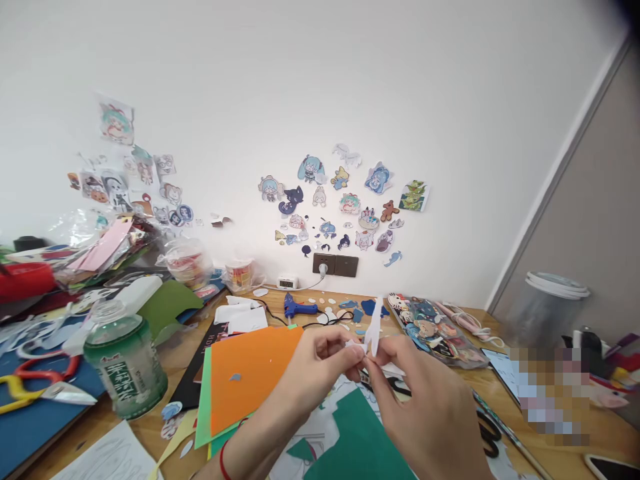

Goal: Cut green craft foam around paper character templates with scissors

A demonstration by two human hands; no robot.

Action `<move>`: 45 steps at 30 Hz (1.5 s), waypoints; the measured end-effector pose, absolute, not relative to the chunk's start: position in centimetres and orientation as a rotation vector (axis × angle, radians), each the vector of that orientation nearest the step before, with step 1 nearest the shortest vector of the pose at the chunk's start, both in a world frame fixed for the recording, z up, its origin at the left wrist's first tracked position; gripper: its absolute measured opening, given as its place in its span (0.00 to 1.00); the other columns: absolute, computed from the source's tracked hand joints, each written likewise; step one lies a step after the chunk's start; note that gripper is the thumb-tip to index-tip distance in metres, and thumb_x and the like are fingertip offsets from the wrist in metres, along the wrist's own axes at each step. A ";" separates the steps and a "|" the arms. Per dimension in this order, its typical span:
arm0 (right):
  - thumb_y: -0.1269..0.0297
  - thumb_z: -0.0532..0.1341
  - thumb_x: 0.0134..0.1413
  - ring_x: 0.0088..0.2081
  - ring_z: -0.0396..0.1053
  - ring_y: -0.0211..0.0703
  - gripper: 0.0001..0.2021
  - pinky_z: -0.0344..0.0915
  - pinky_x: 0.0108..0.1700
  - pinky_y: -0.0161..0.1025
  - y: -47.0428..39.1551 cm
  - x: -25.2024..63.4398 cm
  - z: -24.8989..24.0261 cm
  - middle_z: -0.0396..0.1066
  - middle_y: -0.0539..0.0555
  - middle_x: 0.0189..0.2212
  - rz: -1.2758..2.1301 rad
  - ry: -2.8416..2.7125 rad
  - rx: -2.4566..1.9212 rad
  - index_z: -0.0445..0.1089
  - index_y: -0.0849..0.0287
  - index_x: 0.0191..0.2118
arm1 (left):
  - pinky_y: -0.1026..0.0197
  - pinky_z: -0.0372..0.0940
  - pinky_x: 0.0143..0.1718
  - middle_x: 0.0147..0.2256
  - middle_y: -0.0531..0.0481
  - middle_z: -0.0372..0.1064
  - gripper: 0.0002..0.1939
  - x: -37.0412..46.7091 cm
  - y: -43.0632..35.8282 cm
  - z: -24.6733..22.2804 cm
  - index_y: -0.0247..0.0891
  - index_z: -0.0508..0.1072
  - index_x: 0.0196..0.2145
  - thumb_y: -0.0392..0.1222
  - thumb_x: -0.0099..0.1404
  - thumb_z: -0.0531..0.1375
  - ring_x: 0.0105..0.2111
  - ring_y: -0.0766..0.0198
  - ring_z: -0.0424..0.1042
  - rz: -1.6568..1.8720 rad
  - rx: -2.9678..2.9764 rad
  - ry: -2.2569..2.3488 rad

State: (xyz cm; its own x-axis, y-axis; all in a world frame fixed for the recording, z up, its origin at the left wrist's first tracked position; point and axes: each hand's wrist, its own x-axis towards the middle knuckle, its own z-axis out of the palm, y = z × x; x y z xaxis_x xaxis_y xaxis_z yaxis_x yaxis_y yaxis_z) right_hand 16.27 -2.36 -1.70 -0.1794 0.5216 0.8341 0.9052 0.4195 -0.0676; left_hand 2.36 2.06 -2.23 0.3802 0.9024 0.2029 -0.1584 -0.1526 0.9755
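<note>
A narrow, leaf-shaped white paper cutout [375,327] stands up between my two hands over the desk. My left hand [325,360] is closed, thumb against fingers, on the lower left part of the white paper. On the other side, my right hand [425,393] pinches the paper near its base, its fingertips almost meeting the left ones. The exact grip is partly hidden by the fingers. Below them lies a dark green paper sheet [357,437] with a cut edge. Black-handled scissors [487,433] are partly hidden by my right hand.
Orange paper [255,373] lies left of my hands. Behind stand a blue glue gun [300,307] and scattered paper scraps [357,315]. A green-labelled jar [125,363] and yellow-red scissors [45,387] are at left. A sticker-filled pouch [435,330] lies right.
</note>
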 end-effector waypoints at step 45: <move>0.63 0.60 0.58 0.23 0.68 0.32 0.03 0.63 0.28 0.27 -0.6 17.5 -2.4 0.70 0.42 0.24 0.142 -1.880 -0.965 0.67 0.52 0.33 | 0.70 0.46 0.17 0.18 0.63 0.48 0.14 2.1 2.5 -2.4 0.39 0.61 0.28 0.51 0.62 0.57 0.16 0.75 0.46 1.420 1.057 0.789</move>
